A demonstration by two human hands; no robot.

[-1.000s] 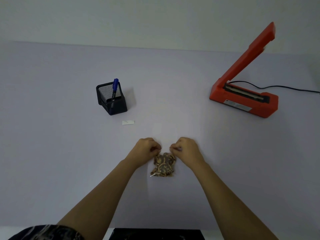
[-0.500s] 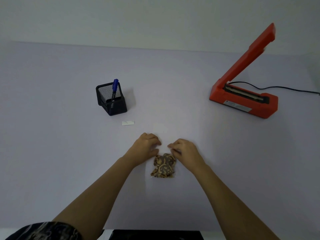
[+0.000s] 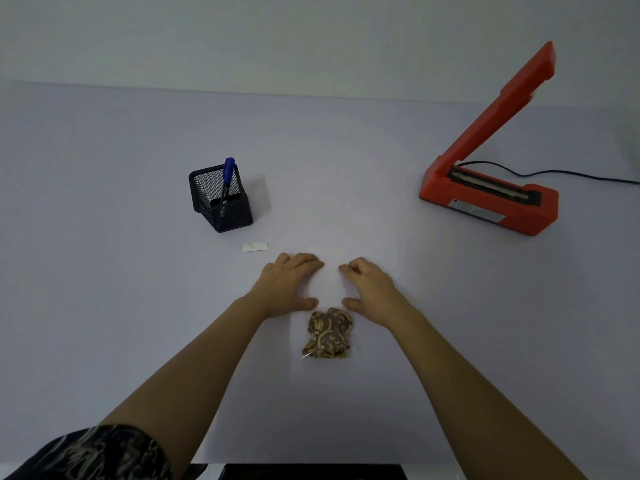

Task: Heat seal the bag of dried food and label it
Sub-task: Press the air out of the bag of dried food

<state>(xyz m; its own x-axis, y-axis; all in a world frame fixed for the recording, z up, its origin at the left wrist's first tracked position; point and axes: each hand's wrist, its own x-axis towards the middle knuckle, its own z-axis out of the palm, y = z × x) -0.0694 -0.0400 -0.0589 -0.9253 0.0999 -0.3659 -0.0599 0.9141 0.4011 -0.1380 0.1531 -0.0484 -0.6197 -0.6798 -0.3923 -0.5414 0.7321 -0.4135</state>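
Fingers [image 3: 311, 263] of the left hand [image 3: 287, 285] lie nearly straight, palm down on the bench [image 3: 104, 271], tips pointing to 3 o'clock. Fingers [image 3: 349, 268] of the right hand [image 3: 374, 292] are loosely bent, tips down and pointing to 9 o'clock. Neither hand visibly grips anything. A narrow gap separates the two sets of fingertips; whether they press the bag's clear film there cannot be told. Both thumbs point inward, just beside the top of the food. The bag [image 3: 329, 336] lies flat at 6 o'clock from that gap, between the wrists. A label [image 3: 255, 247] lies at 10 o'clock from the left hand. Beyond it, at 11 o'clock, a mesh holder [image 3: 225, 206] contains a blue pen [image 3: 228, 171]. At 2 o'clock, well apart from the right hand, stands the orange sealer [image 3: 491, 195], its arm [image 3: 512, 98] raised and its cord [image 3: 571, 174] running to 3 o'clock.
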